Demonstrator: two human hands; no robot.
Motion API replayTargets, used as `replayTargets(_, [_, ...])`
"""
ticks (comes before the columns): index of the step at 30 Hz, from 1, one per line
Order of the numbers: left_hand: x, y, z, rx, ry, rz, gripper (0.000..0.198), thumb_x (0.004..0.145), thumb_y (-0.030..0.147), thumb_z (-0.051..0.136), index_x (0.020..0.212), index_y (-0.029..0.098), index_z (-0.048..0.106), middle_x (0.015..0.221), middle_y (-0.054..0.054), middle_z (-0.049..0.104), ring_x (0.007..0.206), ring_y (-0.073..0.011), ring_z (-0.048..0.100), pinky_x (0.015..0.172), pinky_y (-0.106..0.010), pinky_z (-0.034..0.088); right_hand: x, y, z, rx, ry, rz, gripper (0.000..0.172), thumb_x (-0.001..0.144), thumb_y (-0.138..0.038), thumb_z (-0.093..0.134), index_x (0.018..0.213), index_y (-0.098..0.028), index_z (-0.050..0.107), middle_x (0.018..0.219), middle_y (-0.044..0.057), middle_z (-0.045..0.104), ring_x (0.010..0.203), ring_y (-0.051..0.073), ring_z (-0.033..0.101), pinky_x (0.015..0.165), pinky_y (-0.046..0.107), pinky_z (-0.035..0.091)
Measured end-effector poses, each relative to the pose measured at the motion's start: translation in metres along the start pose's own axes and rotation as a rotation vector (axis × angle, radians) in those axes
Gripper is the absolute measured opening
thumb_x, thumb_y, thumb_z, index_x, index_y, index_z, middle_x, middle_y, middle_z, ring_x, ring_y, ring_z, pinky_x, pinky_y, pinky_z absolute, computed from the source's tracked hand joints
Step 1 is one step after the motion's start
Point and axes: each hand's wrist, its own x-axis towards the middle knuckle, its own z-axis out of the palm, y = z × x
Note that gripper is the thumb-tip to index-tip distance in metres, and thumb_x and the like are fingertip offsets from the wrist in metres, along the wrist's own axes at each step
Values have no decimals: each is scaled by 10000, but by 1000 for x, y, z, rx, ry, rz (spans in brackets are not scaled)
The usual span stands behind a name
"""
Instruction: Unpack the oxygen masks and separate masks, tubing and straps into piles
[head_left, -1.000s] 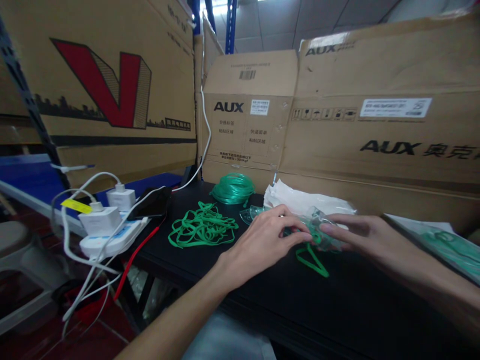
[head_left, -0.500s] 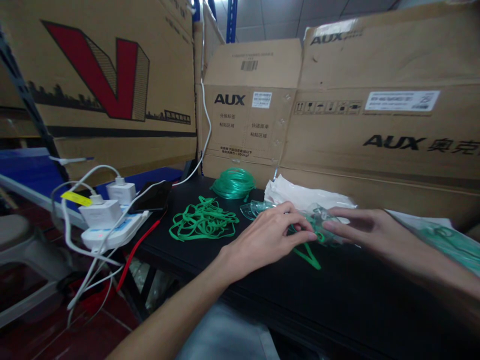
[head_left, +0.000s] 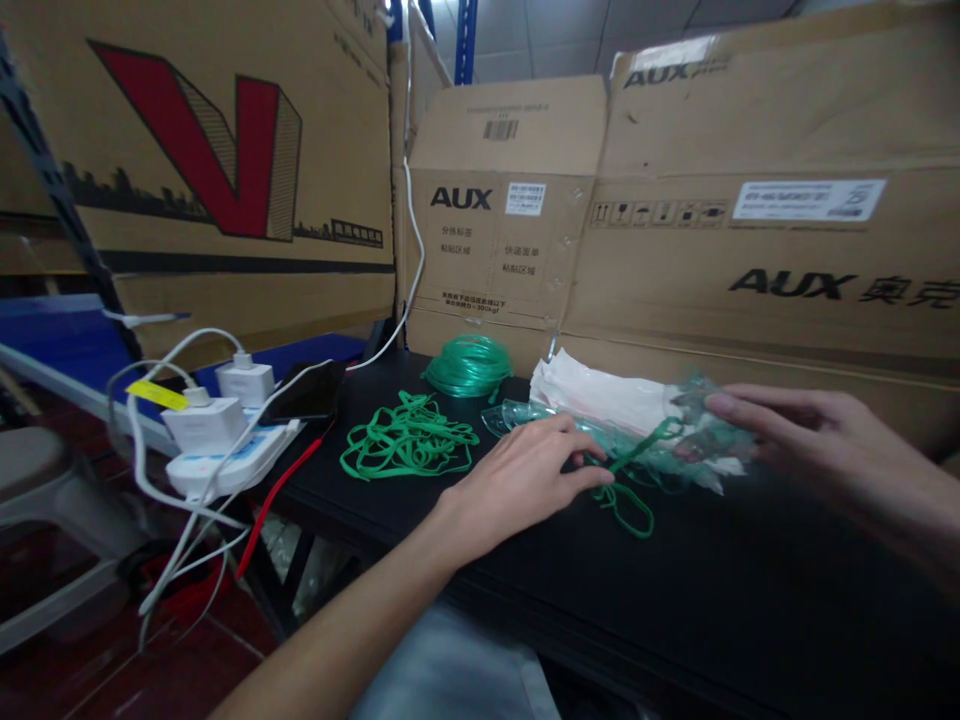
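Note:
My left hand (head_left: pixel 525 470) lies low on the black table (head_left: pixel 735 590), its fingertips pinching a green elastic strap (head_left: pixel 626 495). My right hand (head_left: pixel 810 440) grips a clear greenish plastic mask (head_left: pixel 694 435) and holds it just above the table, to the right. The strap runs from the mask down to my left fingers and loops on the table. More clear masks (head_left: pixel 517 415) lie behind my left hand, beside a stack of white packets (head_left: pixel 600 395).
A tangle of green straps (head_left: pixel 409 445) and a coil of green tubing (head_left: pixel 469 365) lie at the table's back left. A power strip with white chargers (head_left: pixel 217 440) and a dark phone (head_left: pixel 304 392) sit at the left edge. Large cardboard boxes (head_left: pixel 750 250) wall the back.
My right hand has pulled the mask to the right and slightly up, away from my left hand. The strap between them has stretched out. My left hand stayed almost in place.

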Motion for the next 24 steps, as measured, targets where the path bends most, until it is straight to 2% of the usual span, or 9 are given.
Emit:
replayTargets(2, [2, 3, 1, -39, 83, 16, 320, 1016, 460, 601, 1144, 191, 716, 1070, -40, 687, 968, -194, 669, 879, -302, 488, -3, -2, 6, -23, -105, -6, 536, 768, -728, 741, 1005, -260, 854, 1116, 88, 808, 1077, 367, 708, 835, 370, 570])
replayTargets(5, [3, 6, 1, -57, 157, 31, 344, 1010, 496, 600, 1112, 181, 696, 1062, -32, 688, 935, -170, 657, 848, -282, 480, -9, -8, 16, -26, -191, -63, 561, 772, -711, 740, 1043, -233, 852, 1133, 73, 804, 1140, 381, 690, 926, 376, 560])
replayTargets(10, [2, 7, 1, -19, 138, 48, 395, 1018, 521, 572, 938, 171, 738, 962, -27, 679, 884, -171, 647, 793, -283, 472, -13, -11, 24, -10, -246, -92, 572, 737, -657, 800, 1080, -200, 841, 1105, 71, 813, 1094, 375, 719, 959, 416, 582])
replayTargets(15, [2, 8, 4, -24, 110, 49, 180, 986, 290, 626, 1012, 166, 754, 955, -19, 679, 896, -172, 659, 837, -279, 488, -11, -8, 25, 44, -318, -164, 502, 760, -670, 784, 1020, -247, 853, 1066, 52, 822, 1032, 362, 747, 923, 429, 611])
replayTargets(17, [3, 8, 4, -22, 115, 50, 158, 968, 243, 623, 1026, 170, 751, 960, -17, 676, 899, -170, 659, 851, -277, 490, -10, -7, 26, 46, -326, -171, 496, 773, -668, 777, 1029, -250, 851, 1022, 48, 825, 991, 353, 755, 897, 426, 619])
replayTargets(21, [3, 6, 4, -40, 110, 66, 203, 988, 351, 639, 1024, 180, 741, 977, -23, 675, 917, -180, 656, 845, -279, 495, -10, -5, 27, 43, -367, -217, 483, 787, -642, 788, 1062, -249, 845, 1039, 43, 821, 995, 333, 751, 895, 402, 617])
replayTargets(24, [4, 7, 5, -40, 97, 65, 204, 999, 349, 636, 965, 170, 727, 938, -22, 671, 885, -176, 646, 806, -273, 487, -10, -7, 29, 47, -385, -240, 474, 780, -625, 802, 1068, -251, 844, 1081, 45, 815, 1044, 331, 738, 926, 396, 605])
